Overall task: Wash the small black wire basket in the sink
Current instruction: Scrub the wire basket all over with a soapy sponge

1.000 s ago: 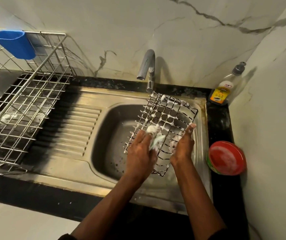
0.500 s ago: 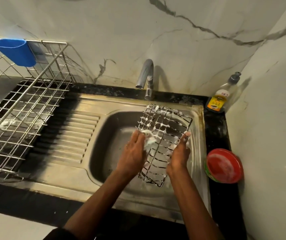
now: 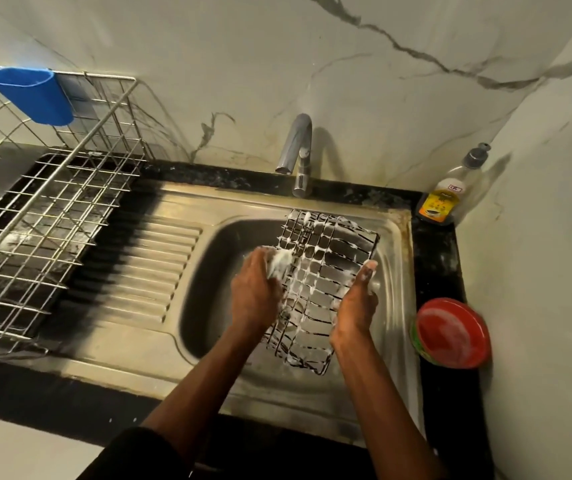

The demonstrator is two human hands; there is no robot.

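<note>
At far left we see a wire dish rack (image 3: 45, 216). Over the sink (image 3: 208, 278), our left hand (image 3: 255, 296) curls round a foamy scrubber (image 3: 280, 262) and presses it on the sudsy black wire basket (image 3: 326, 271), which is tilted above the basin. Our right hand (image 3: 357, 306) grips its right edge. A red bowl (image 3: 450, 332) sits rightmost.

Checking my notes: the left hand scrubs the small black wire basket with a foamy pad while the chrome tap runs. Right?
In the head view no water leaves the chrome tap; the left hand does scrub the small black wire basket.
</note>
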